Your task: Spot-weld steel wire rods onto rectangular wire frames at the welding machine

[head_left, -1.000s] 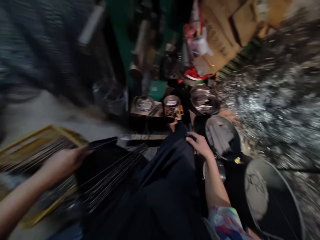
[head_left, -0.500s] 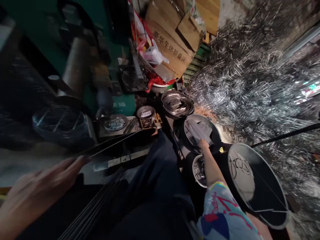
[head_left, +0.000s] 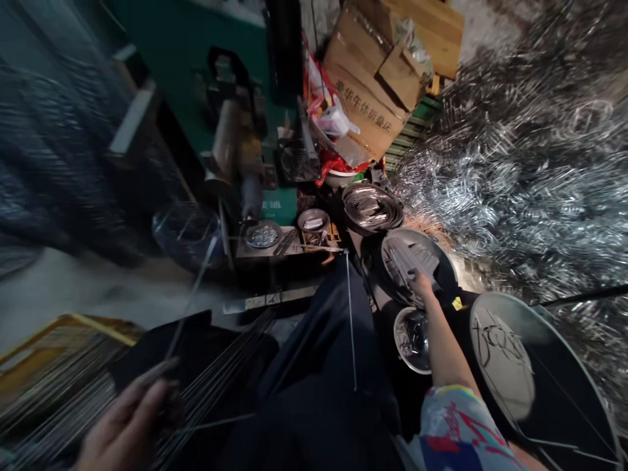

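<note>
Under the right hand [head_left: 420,282], at the far end of an outstretched arm, lies a sheaf of short metal strips [head_left: 409,261] in a round pan [head_left: 444,261]; the fingers rest on the near end of the sheaf, but whether they are clamped on it or only touching I cannot tell. The strips run lengthwise away from the fingers and slightly leftward. Just nearer the body than those fingers sits a small bowl [head_left: 411,331] of metal bits, and beyond the pan a wider basin [head_left: 371,208] of coiled bands.

Low in the frame, the left hand [head_left: 128,422] is blurred, its fingers curled on a thin rod [head_left: 189,294] that slants up and away. More long rods [head_left: 216,373] lie fanned beside it over a dark lap. A large pan [head_left: 544,373] at right is partly cut off.
</note>
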Demonstrator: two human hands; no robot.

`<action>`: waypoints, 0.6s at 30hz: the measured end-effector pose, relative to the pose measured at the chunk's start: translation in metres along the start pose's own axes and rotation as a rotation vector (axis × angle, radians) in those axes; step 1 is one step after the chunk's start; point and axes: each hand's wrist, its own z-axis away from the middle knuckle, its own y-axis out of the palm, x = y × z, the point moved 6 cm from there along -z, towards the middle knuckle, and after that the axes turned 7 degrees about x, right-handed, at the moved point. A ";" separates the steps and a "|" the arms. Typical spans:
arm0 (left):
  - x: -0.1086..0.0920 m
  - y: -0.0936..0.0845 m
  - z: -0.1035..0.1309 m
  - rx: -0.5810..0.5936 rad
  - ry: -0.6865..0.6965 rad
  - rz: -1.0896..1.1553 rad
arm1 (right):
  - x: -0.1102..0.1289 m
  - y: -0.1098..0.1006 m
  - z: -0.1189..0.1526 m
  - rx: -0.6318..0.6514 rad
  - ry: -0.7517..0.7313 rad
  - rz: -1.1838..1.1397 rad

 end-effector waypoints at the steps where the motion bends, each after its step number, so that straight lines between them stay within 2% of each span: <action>1: 0.008 0.006 0.007 -0.010 -0.080 0.196 | 0.004 0.001 0.004 0.019 -0.015 -0.015; 2: 0.015 0.012 0.015 0.001 -0.164 0.390 | 0.007 0.003 0.008 0.039 -0.028 -0.036; 4: 0.023 0.026 0.028 0.122 -0.299 0.663 | 0.013 0.008 0.020 0.082 -0.052 -0.094; 6: 0.019 0.034 0.040 0.277 -0.355 0.740 | 0.016 0.015 0.035 0.118 -0.072 -0.163; 10: -0.008 0.040 0.056 0.410 -0.365 0.884 | 0.022 0.024 0.069 0.138 -0.110 -0.274; 12: -0.021 0.042 0.059 0.419 -0.338 1.003 | 0.026 0.023 0.086 0.134 -0.138 -0.306; 14: -0.024 0.042 0.059 0.355 -0.309 1.115 | 0.036 0.019 0.103 0.149 -0.206 -0.298; 16: -0.016 0.041 0.058 0.271 -0.283 1.185 | 0.052 0.014 0.122 0.208 -0.331 -0.217; 18: -0.004 0.043 0.055 0.241 -0.265 1.228 | 0.070 0.011 0.139 0.277 -0.455 -0.102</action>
